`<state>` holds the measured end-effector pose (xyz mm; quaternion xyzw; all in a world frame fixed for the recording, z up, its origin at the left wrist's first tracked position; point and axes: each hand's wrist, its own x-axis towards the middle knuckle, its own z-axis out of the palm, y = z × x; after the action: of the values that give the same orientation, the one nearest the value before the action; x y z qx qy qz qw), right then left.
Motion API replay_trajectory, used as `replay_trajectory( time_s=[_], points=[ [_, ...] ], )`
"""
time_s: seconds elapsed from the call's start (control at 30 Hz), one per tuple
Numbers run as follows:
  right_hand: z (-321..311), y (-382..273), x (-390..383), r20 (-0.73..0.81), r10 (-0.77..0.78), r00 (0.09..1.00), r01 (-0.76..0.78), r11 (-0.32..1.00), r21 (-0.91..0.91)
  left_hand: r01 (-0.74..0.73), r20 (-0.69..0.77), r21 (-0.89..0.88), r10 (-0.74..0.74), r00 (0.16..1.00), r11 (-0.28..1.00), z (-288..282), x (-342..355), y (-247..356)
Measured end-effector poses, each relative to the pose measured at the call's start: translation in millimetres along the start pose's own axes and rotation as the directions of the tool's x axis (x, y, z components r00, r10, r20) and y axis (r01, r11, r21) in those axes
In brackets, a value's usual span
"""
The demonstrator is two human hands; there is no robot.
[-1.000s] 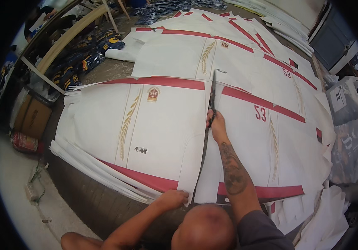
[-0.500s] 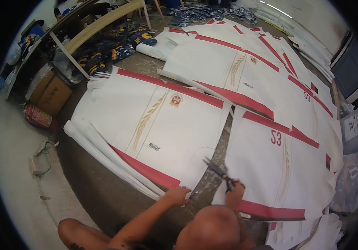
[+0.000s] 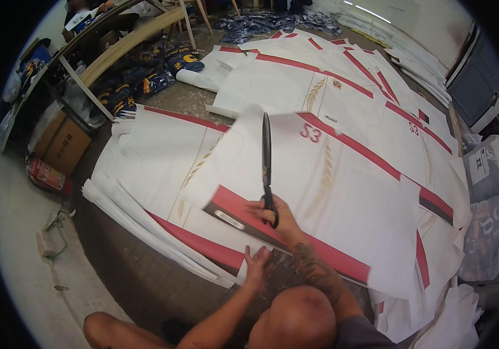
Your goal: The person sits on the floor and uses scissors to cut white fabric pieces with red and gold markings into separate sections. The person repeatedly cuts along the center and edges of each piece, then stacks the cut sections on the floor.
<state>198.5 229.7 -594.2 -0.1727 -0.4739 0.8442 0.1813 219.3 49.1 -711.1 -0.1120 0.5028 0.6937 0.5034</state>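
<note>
Black-handled scissors (image 3: 267, 152), their dark blades together and pointing away from me, are gripped in my right hand (image 3: 279, 218). That hand is over the near-left corner of a white printed sheet (image 3: 272, 168) with red bands and a gold leaf stripe; whether it also pinches the sheet is hidden. The sheet's left part overlaps a stack of similar white and red sheets (image 3: 156, 145). My left hand (image 3: 258, 269) is near the close edge of both, fingers spread and holding nothing; I cannot tell if it touches the stack.
More printed sheets (image 3: 278, 87) spread toward the back and right. Clear plastic bags (image 3: 487, 232) stand at the right. On the left are a cardboard box (image 3: 60, 142), a red fire extinguisher (image 3: 47, 174) and a wooden bench (image 3: 130, 46), with dark packaged garments (image 3: 150, 81) nearby.
My right hand and the scissors moved left and away from me, and the blades closed. The right-hand sheet shifted left over the stack. My left hand's fingers opened. The view turned slightly.
</note>
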Motion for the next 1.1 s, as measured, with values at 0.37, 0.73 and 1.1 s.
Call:
replay_trajectory(
  time_s=[0.37,0.73,1.1],
  points=[
    [-147.9,-16.9,-61.7,-0.387,-0.283,0.877,0.122,0.912,-0.390,-0.017,-0.064,0.379,0.045,0.997,0.925,-55.8,149.0,77.0],
    [-299.2,-49.3,-9.3,-0.580,-0.606,0.545,-0.052,0.666,-0.744,-0.234,-0.418,-0.122,0.164,0.893,0.964,-141.7,97.9,159.6],
    [-287.3,-80.2,94.5,-0.257,-0.709,0.656,-0.222,0.144,-0.964,-0.394,-0.711,-0.195,0.147,0.688,0.898,-265.6,78.7,150.6]
  ],
)
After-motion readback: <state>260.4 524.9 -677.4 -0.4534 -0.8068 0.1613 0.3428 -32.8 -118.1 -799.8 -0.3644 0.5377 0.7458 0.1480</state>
